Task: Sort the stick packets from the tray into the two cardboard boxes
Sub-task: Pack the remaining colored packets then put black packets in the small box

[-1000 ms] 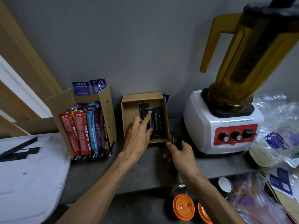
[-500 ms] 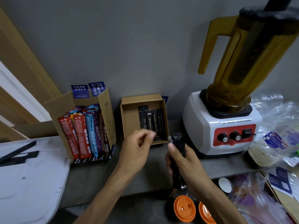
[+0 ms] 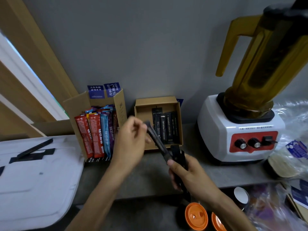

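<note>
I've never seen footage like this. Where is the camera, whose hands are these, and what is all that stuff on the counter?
There is no machine here. A person wears a wide-angle camera on the head, so this single picture looks forward and down at their own two hands. The right hand grips a bundle of black stick packets. The left hand pinches the top end of one black packet from that bundle, though this part is blurred. On the grey counter, against the wall, stand two cardboard boxes. The small box holds black packets and the taller box holds coloured packets. A blender stands to the right. A white tray lies to the left.
</note>
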A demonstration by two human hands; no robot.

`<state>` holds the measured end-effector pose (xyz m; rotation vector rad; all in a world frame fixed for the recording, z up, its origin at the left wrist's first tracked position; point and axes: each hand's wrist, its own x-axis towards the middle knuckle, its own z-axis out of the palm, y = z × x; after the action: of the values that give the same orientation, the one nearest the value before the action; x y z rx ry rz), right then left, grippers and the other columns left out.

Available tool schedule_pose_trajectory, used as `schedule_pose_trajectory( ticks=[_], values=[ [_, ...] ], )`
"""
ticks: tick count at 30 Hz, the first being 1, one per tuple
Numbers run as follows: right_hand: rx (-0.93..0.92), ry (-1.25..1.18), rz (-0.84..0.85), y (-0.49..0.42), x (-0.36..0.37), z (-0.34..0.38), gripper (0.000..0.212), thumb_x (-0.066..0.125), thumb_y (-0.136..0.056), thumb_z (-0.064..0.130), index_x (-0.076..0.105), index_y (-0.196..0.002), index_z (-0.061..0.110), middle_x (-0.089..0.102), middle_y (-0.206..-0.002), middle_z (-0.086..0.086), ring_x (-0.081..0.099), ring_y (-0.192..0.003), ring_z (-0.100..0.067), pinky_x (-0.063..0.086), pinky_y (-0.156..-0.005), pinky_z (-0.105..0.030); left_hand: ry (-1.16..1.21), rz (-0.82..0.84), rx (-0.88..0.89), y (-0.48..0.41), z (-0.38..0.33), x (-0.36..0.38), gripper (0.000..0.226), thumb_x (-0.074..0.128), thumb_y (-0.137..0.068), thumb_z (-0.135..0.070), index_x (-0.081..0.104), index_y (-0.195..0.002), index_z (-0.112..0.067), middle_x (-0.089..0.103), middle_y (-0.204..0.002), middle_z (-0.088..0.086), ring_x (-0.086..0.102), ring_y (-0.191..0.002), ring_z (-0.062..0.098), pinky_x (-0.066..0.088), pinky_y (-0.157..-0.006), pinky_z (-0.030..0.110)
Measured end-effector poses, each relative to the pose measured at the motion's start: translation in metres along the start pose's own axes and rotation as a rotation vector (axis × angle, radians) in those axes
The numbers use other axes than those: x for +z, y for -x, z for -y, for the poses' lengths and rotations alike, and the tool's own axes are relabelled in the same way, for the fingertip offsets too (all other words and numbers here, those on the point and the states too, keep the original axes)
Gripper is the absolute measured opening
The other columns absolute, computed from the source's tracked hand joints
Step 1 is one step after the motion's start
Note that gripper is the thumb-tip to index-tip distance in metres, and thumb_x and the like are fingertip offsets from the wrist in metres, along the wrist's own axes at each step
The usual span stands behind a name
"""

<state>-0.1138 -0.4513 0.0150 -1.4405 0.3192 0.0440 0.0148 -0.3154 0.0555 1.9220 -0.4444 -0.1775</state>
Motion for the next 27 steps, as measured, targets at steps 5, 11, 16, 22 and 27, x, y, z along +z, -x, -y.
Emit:
schedule_pose_trajectory(
  ticks=[5,11,16,22,27],
  values=[
    [0.053,0.102,-0.136,0.002,-0.01,-0.015,0.026,0.055,-0.1,0.018,0.052,-0.1,-0.008,0.056,-0.069,-0.008,0.052,-0.059,-0.022,0.043,-0.053,-0.028,-0.417,-0.118,0.071,-0.076,0.019,0.028,0.012,0.05,-0.098,-0.005,0.053,-0.102,-0.015,0.067,-0.088,0.007,0.068,-0.074,0.019,0.058,-0.066,0.035],
    [0.072,0.115,-0.148,0.01,-0.017,-0.017,0.019,0.056,-0.1,0.019,0.056,-0.092,0.002,0.055,-0.066,-0.007,0.052,-0.055,-0.019,0.043,-0.047,-0.025,-0.656,-0.074,0.216,-0.083,0.037,0.043,0.021,0.056,-0.092,0.002,0.055,-0.108,-0.011,0.065,-0.098,0.009,0.064,-0.082,0.021,0.044,-0.063,0.025],
    [0.095,0.116,-0.147,0.011,-0.021,-0.013,0.023,0.055,-0.101,0.022,0.057,-0.099,-0.001,0.057,-0.069,-0.006,0.054,-0.058,-0.02,0.045,-0.052,-0.028,-0.671,-0.082,0.294,-0.088,0.037,0.044,0.028,0.056,-0.088,0.007,0.057,-0.11,-0.011,0.062,-0.1,0.012,0.064,-0.083,0.026,0.056,-0.067,0.036],
    [0.089,0.087,-0.116,0.008,-0.021,-0.008,0.026,0.054,-0.101,0.021,0.055,-0.101,-0.004,0.056,-0.069,-0.007,0.054,-0.059,-0.018,0.046,-0.052,-0.025,-0.658,-0.081,0.27,-0.082,0.049,0.052,0.038,0.057,-0.091,0.005,0.051,-0.124,-0.012,0.058,-0.11,0.01,0.063,-0.089,0.024,0.051,-0.07,0.025],
    [0.085,0.068,-0.12,0.005,-0.019,-0.01,0.025,0.054,-0.101,0.023,0.054,-0.097,-0.001,0.057,-0.067,-0.004,0.053,-0.057,-0.017,0.045,-0.053,-0.026,-0.71,0.017,0.256,-0.068,0.063,0.053,0.07,0.065,-0.086,0.005,0.034,-0.143,-0.018,0.048,-0.131,0.01,0.066,-0.105,0.029,0.06,-0.084,0.04]
  ],
)
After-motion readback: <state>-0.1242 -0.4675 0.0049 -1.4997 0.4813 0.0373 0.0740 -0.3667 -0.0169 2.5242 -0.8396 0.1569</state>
